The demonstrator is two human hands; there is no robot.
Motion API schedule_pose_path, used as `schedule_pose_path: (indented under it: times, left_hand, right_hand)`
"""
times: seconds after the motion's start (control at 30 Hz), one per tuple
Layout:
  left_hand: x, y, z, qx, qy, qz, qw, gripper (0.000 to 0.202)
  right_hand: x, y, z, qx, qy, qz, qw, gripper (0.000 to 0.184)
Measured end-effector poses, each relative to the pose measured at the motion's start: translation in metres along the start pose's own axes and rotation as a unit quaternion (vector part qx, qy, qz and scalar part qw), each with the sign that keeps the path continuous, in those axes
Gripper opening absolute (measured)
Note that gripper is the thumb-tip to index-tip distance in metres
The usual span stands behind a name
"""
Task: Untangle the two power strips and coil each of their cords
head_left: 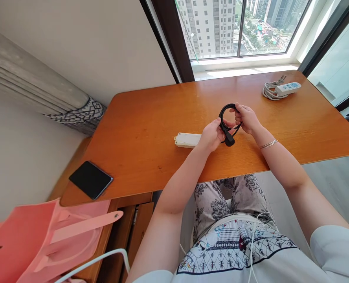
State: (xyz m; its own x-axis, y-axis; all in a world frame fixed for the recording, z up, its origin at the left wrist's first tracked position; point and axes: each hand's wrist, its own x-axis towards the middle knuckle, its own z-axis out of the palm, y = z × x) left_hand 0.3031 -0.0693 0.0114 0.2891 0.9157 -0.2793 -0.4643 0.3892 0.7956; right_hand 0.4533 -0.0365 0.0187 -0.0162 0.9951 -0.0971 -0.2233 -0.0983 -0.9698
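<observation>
Above the middle of the orange wooden table [151, 129], both my hands hold a black cable [225, 112] wound into a loop, its black plug hanging at the bottom. My left hand [212, 135] grips the loop's lower left side with fingers closed. My right hand [247, 118] pinches the loop's right side, fingers curled round it. A cream power strip [188, 140] lies flat on the table just left of my left hand, partly hidden behind it.
A white power strip with coiled grey cord [279, 90] lies at the far right by the window. A dark phone [91, 179] rests near the table's front left corner. A pink bag [41, 239] sits below left. Drawers [133, 224] are under the table.
</observation>
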Motion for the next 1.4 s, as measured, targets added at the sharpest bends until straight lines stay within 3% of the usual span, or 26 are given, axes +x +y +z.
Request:
schedule_pose_path:
  times: [0.17,0.33,0.6,0.73,0.83,0.97,1.03,1.1,1.23,1.4]
  left_hand:
    - [0.007,-0.008,-0.007,0.158,-0.023,0.072,0.985,0.023]
    - [0.011,0.003,-0.026,0.39,-0.081,0.17,0.901,0.02]
    - [0.005,0.019,-0.037,0.451,-0.159,0.079,0.875,0.049]
    - [0.0,0.024,-0.037,0.552,-0.197,0.07,0.807,0.057]
    - [-0.001,0.021,-0.033,0.607,-0.17,0.086,0.772,0.053]
    - [-0.003,0.012,-0.025,0.641,-0.083,0.108,0.756,0.079]
    - [-0.006,0.01,-0.021,0.653,-0.065,0.115,0.746,0.093]
    - [-0.008,0.01,-0.019,0.651,-0.076,0.109,0.747,0.104]
    - [-0.008,0.012,-0.028,0.609,-0.14,0.091,0.775,0.125]
    - [-0.003,0.014,-0.043,0.557,-0.212,0.133,0.792,0.138]
  right_hand:
    - [0.003,-0.002,-0.004,0.006,0.011,0.01,1.0,0.047]
    - [0.004,-0.005,-0.008,0.005,-0.006,0.018,1.0,0.05]
    - [0.006,-0.003,-0.014,0.005,-0.046,0.027,0.999,0.048]
    - [0.006,-0.005,-0.014,0.008,-0.043,0.033,0.999,0.047]
    - [0.005,-0.007,-0.013,0.008,-0.042,0.043,0.998,0.046]
    - [0.003,-0.01,-0.014,-0.004,-0.059,0.06,0.996,0.042]
    - [0.001,-0.012,-0.015,-0.023,-0.069,0.068,0.995,0.04]
    - [-0.001,-0.012,-0.015,-0.051,-0.076,0.069,0.993,0.038]
    - [-0.004,-0.011,-0.013,-0.106,-0.078,0.061,0.989,0.035]
    - [-0.004,-0.008,-0.012,-0.132,-0.088,0.072,0.985,0.034]
